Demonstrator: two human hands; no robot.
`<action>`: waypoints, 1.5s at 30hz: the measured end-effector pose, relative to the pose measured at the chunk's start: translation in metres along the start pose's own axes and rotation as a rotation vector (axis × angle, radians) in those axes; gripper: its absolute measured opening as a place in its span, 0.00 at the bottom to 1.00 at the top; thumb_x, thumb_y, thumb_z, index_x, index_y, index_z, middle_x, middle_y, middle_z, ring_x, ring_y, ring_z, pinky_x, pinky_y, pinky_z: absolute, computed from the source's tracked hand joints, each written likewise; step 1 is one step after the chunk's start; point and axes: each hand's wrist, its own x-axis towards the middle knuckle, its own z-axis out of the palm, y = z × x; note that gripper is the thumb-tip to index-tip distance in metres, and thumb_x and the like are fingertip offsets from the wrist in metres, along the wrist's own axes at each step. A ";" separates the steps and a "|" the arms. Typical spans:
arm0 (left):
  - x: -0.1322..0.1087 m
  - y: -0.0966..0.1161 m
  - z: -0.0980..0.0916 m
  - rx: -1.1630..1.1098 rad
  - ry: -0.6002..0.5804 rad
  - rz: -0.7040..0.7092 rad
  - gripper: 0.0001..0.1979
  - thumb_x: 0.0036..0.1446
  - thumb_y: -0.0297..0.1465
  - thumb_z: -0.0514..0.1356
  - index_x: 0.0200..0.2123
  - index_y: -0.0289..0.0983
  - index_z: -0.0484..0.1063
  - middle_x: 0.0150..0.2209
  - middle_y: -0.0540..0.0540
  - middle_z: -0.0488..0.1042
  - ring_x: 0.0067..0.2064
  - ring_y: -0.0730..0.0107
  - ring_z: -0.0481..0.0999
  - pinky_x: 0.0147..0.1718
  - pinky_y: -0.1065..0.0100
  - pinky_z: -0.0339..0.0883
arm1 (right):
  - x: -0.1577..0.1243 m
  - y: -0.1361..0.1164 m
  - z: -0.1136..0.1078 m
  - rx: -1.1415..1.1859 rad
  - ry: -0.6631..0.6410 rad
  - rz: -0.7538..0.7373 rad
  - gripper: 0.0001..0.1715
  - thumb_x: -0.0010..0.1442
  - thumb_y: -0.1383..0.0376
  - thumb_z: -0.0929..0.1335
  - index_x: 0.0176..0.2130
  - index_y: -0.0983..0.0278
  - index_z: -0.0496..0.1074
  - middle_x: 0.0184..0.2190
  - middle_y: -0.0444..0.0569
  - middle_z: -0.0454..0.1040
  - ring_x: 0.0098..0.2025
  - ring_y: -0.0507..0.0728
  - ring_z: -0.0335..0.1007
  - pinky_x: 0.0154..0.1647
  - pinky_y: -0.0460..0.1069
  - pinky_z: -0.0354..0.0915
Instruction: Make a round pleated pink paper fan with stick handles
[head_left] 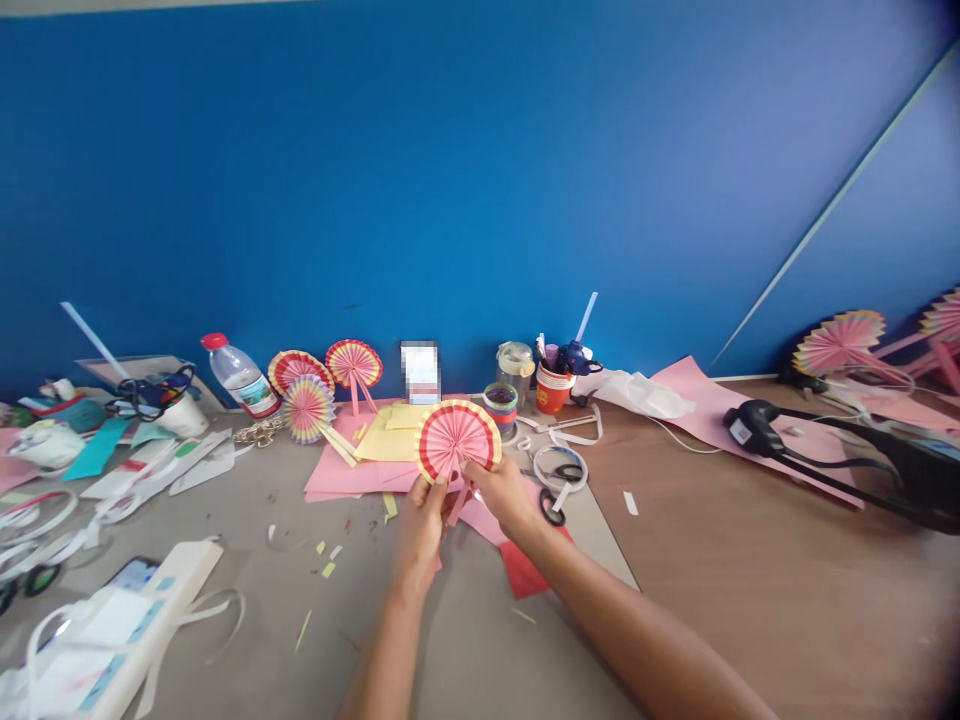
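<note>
A round pleated paper fan (457,436), pink in the middle with red and yellow bands at its rim, is held up over the table. My left hand (425,512) is closed on its lower left edge, near the pink handle. On the lower right edge my right hand (501,492) pinches the same fan, its thumb on the pleats. Pink sheets (337,473) and yellow paper (390,440) lie behind the hands, and a red piece of paper (525,570) lies below my right forearm.
Finished fans (354,365) and a bottle (244,382) stand along the blue wall. Scissors (553,507) and a tape roll (560,468) lie right of the hands, near an orange cup (553,390). A power strip (150,620) is at front left, black goggles (885,470) far right.
</note>
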 end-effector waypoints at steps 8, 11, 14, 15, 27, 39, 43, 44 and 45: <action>0.002 -0.001 -0.004 -0.114 0.022 0.011 0.15 0.42 0.40 0.67 0.29 0.35 0.74 0.27 0.49 0.73 0.34 0.69 0.75 0.38 0.68 0.68 | 0.002 -0.001 -0.003 -0.090 0.008 -0.066 0.04 0.45 0.65 0.65 0.22 0.64 0.65 0.18 0.42 0.63 0.23 0.50 0.55 0.23 0.45 0.54; 0.003 0.000 -0.003 -0.146 0.026 0.017 0.14 0.40 0.39 0.68 0.25 0.35 0.73 0.23 0.51 0.70 0.29 0.73 0.72 0.34 0.70 0.67 | 0.004 0.000 -0.005 -0.105 -0.005 -0.058 0.06 0.45 0.65 0.65 0.20 0.64 0.63 0.17 0.40 0.61 0.22 0.50 0.54 0.23 0.45 0.54; 0.003 0.002 -0.003 -0.177 0.032 -0.009 0.15 0.37 0.37 0.70 0.22 0.34 0.70 0.20 0.53 0.68 0.25 0.76 0.69 0.32 0.71 0.67 | 0.006 0.002 -0.008 -0.098 -0.020 -0.045 0.06 0.45 0.66 0.65 0.20 0.64 0.63 0.17 0.39 0.61 0.22 0.49 0.54 0.24 0.45 0.55; 0.003 0.003 -0.003 -0.185 0.027 -0.025 0.15 0.36 0.37 0.70 0.21 0.34 0.69 0.20 0.54 0.67 0.24 0.77 0.69 0.31 0.71 0.67 | 0.007 0.002 -0.009 -0.074 -0.036 -0.035 0.06 0.45 0.66 0.66 0.21 0.64 0.64 0.17 0.40 0.63 0.22 0.49 0.56 0.25 0.46 0.55; 0.001 0.008 -0.001 -0.231 0.015 -0.064 0.15 0.36 0.37 0.69 0.22 0.35 0.68 0.20 0.55 0.67 0.23 0.79 0.67 0.29 0.73 0.65 | 0.010 0.006 -0.016 0.162 -0.291 0.107 0.15 0.47 0.55 0.69 0.22 0.65 0.68 0.21 0.45 0.70 0.25 0.52 0.64 0.30 0.47 0.62; 0.001 0.008 0.001 -0.216 0.038 -0.074 0.17 0.34 0.38 0.69 0.22 0.35 0.67 0.19 0.55 0.67 0.22 0.79 0.67 0.28 0.72 0.66 | 0.015 0.007 -0.016 0.134 -0.272 0.016 0.10 0.45 0.62 0.67 0.21 0.64 0.62 0.18 0.38 0.61 0.22 0.48 0.54 0.26 0.45 0.53; 0.002 0.003 0.001 -0.235 0.021 -0.090 0.16 0.35 0.37 0.70 0.23 0.35 0.69 0.19 0.55 0.68 0.23 0.79 0.68 0.29 0.73 0.66 | 0.014 0.004 -0.015 0.133 -0.230 0.010 0.09 0.45 0.64 0.68 0.23 0.64 0.62 0.19 0.39 0.63 0.22 0.48 0.55 0.27 0.45 0.55; 0.002 0.002 0.001 -0.247 0.013 -0.096 0.16 0.35 0.37 0.70 0.24 0.35 0.69 0.20 0.55 0.69 0.23 0.79 0.68 0.29 0.73 0.66 | 0.013 0.004 -0.015 0.122 -0.227 0.010 0.09 0.45 0.63 0.68 0.23 0.64 0.63 0.20 0.39 0.63 0.23 0.48 0.56 0.27 0.45 0.55; 0.003 0.001 0.000 -0.263 0.005 -0.105 0.16 0.35 0.37 0.70 0.25 0.35 0.70 0.20 0.55 0.70 0.23 0.79 0.69 0.29 0.73 0.66 | 0.013 0.004 -0.015 0.117 -0.230 0.010 0.09 0.46 0.63 0.68 0.24 0.64 0.64 0.20 0.40 0.64 0.23 0.49 0.57 0.28 0.46 0.56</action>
